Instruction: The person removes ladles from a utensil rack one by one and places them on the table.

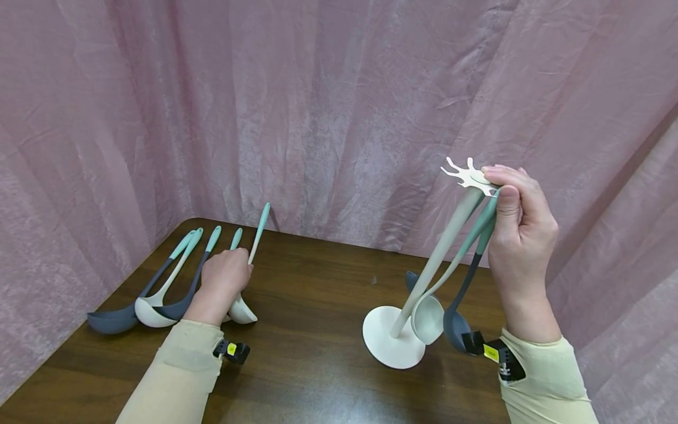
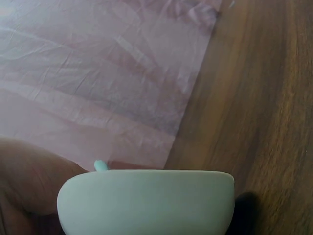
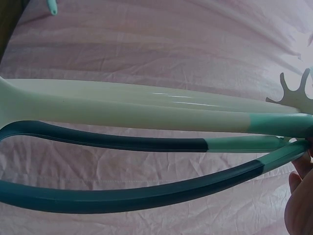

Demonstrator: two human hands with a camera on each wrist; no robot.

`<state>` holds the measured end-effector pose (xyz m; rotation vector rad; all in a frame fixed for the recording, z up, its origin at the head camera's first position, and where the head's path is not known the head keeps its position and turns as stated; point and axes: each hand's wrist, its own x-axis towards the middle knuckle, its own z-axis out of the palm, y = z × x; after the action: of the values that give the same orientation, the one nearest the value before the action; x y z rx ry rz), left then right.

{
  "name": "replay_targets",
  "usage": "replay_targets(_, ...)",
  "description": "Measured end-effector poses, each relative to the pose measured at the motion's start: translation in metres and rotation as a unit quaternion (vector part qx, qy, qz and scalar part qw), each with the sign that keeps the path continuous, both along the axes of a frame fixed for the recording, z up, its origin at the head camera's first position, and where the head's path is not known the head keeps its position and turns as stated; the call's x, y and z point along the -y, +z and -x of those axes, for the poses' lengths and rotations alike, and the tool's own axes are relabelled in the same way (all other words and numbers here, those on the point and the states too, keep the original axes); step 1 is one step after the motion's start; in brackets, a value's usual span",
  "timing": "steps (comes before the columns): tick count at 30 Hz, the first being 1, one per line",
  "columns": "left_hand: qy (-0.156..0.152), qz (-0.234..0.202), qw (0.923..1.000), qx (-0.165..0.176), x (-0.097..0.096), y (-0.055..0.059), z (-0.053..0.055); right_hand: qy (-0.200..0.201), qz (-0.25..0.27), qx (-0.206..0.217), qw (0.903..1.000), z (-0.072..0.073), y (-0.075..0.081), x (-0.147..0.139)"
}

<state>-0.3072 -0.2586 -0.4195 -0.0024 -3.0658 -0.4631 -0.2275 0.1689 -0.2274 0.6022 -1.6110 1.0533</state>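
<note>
My left hand (image 1: 225, 280) grips a white ladle with a mint handle end (image 1: 263, 218) just over the table. A white ladle bowl (image 2: 146, 203) fills the bottom of the left wrist view. Another mint handle end (image 1: 236, 237) shows behind that hand, its lower part hidden. At the right, my right hand (image 1: 524, 221) holds the top of a white utensil stand (image 1: 439, 256), fingers on its hooked crown and thumb beside the hanging handles. From the stand hang a white ladle (image 1: 428, 320) and a dark ladle (image 1: 457, 330); a second dark handle (image 3: 107, 137) shows in the right wrist view.
Left of my left hand lie a dark ladle (image 1: 112, 320), a white ladle (image 1: 153, 314) and another dark ladle (image 1: 182, 303), close together with overlapping bowls. The stand's round base (image 1: 378, 333) rests on the brown wooden table (image 1: 312, 330). Behind hangs a pink curtain (image 1: 318, 118).
</note>
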Motion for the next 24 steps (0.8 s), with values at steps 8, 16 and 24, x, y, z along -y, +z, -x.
replay_targets(8,0.004,-0.001,0.9997,0.022,0.0033,-0.0012,0.0014,0.001,-0.001,0.002,1.0000,-0.0004,0.0000,0.0003)
replay_targets(16,0.003,-0.010,0.9990,0.043,0.0047,-0.0013,0.0004,0.001,-0.001,0.003,1.0000,0.0037,-0.0019,-0.0036)
replay_targets(24,-0.007,-0.011,0.9967,0.080,0.0050,-0.0018,-0.0022,0.003,-0.001,0.003,1.0000,0.0033,-0.0022,-0.0032)
